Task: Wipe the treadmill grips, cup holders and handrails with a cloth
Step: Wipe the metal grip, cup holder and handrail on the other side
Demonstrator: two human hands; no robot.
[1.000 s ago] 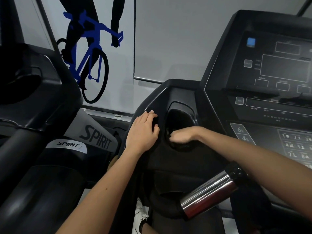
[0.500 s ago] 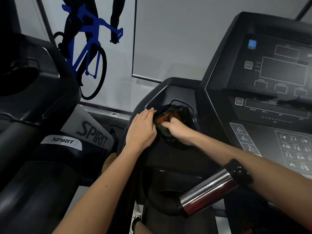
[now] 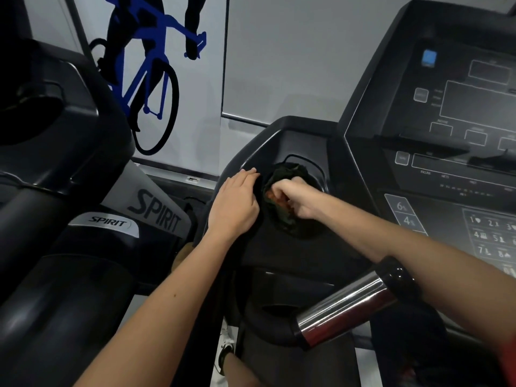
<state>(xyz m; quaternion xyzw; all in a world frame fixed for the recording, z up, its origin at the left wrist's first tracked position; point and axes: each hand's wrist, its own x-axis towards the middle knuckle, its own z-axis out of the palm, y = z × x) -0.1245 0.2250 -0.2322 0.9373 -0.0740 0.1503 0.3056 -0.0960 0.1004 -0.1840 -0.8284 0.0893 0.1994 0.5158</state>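
The right grip (image 3: 297, 201) is clutching a dark cloth (image 3: 287, 171), bunched inside the treadmill's cup holder (image 3: 321, 178). The left grip (image 3: 234, 208) is lying flat, fingers straight, on the console (image 3: 270, 250) just beside the holder's rim.

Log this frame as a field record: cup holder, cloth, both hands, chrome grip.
cup holder: round well in the black housing, left of the console
cloth: dark, bunched, orange patch showing, inside the cup holder
right hand: fingers curled round the cloth, in the cup holder
left hand: flat, fingers straight, resting on the black housing beside the cup holder
chrome grip: nearer the camera, below the right forearm, no hand on it
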